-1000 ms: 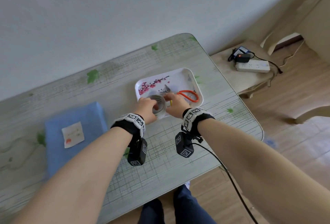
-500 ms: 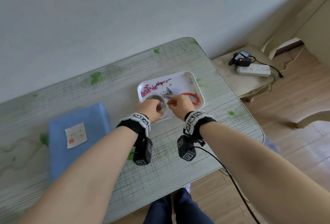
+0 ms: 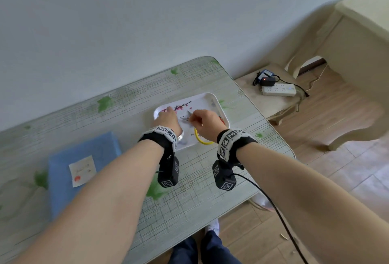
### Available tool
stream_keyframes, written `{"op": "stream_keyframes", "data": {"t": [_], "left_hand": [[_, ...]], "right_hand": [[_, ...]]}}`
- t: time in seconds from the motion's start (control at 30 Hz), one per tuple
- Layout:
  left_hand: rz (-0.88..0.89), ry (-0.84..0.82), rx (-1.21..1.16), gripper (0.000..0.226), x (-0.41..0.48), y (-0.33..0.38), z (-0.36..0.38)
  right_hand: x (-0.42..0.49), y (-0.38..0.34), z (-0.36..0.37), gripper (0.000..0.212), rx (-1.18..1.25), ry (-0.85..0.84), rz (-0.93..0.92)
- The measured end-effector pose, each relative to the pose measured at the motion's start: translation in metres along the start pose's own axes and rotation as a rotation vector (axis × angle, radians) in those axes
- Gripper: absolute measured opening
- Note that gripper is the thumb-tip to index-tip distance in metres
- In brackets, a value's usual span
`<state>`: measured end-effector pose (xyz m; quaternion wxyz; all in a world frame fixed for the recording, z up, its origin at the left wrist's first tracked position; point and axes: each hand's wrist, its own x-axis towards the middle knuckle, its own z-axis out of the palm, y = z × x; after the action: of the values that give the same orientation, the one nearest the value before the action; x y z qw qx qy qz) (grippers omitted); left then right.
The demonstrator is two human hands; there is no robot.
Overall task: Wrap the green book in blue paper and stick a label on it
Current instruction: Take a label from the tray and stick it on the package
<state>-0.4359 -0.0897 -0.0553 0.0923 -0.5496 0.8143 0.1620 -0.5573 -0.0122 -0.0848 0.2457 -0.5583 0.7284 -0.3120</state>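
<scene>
Book (image 3: pixel 63 190), wrapped in blue paper (image 3: pixel 101 150), is lying flat on the near-left of the table (image 3: pixel 200 198), well apart from both hands; no green cover is showing. One label (image 3: pixel 82 170) is sitting on its top face, so wrapping and labelling are looking done or nearly so.

Moving out: left wristband (image 3: pixel 162 135) and right wristband (image 3: pixel 231 139), one black box hanging under each. Left hand (image 3: pixel 168 119) is reaching palm-down over the left part of the tray (image 3: pixel 212 97), fingers pointing toward its far-left rim. A whitish edge, probably the tape roll (image 3: pixel 180 136), is peeking out by the wrist; I cannot tell whether the hand is gripping it. Right hand (image 3: pixel 207 124) is hovering over mid-tray, fingers curled together like a pinch beside a grey metal piece (image 3: pixel 188 115); what they are pinching I cannot tell.

Change: a second ago both hands were meeting at the roll; now they are spreading apart, left sliding outward, right drawing away. My guess is that tape is being pulled out or tools are being set down. A yellow loop (image 3: pixel 201 140) is now showing at the tray's near edge.

Counts: one book, one label, one tray, one roll, one loop, two hands. Farthest: one low side table (image 3: pixel 273 108) carrying one power strip (image 3: pixel 277 90) and one black adapter (image 3: pixel 266 80).
</scene>
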Motion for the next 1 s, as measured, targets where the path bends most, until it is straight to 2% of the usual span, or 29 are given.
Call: {"op": "stream_keyframes", "data": {"t": [0.1,0.17,0.23,0.37,0.5,0.6,0.7,0.77,0.87,1.0], "left_hand": [[0.173,0.075,0.06,0.035,-0.001,0.003,0.0],[0.252,0.028,-0.018,0.034,-0.003,0.005,0.005],[0.238,-0.027,-0.065,0.026,-0.004,0.003,0.008],[0.201,-0.007,-0.177,0.013,-0.004,0.0,0.002],[0.223,0.018,-0.201,0.017,-0.004,-0.001,-0.002],[0.252,0.042,-0.195,0.013,-0.005,-0.002,-0.009],[0.275,0.041,-0.243,0.016,-0.003,0.001,-0.019],[0.306,0.039,-0.271,0.018,-0.001,0.002,-0.023],[0.341,0.039,-0.316,0.015,-0.001,0.005,-0.026],[0.378,0.066,-0.32,0.022,-0.002,0.005,-0.025]], "right_hand": [[0.003,0.002,-0.001,0.012,-0.003,-0.014,-0.007],[0.005,-0.003,-0.003,0.011,-0.022,-0.002,-0.022],[0.006,-0.01,-0.005,0.015,0.011,-0.002,-0.018],[0.006,-0.014,-0.008,0.029,0.043,0.02,-0.008],[0.003,-0.002,-0.005,0.028,0.058,0.127,0.085],[0.006,0.008,-0.008,0.023,-0.032,0.2,0.198],[0.009,0.015,-0.013,0.026,-0.295,-0.004,0.342],[0.009,0.016,-0.013,0.038,-0.467,-0.107,0.356],[0.007,0.016,-0.015,0.059,-0.651,-0.144,0.33],[0.004,0.013,-0.018,0.058,-0.695,-0.185,0.359]]}}
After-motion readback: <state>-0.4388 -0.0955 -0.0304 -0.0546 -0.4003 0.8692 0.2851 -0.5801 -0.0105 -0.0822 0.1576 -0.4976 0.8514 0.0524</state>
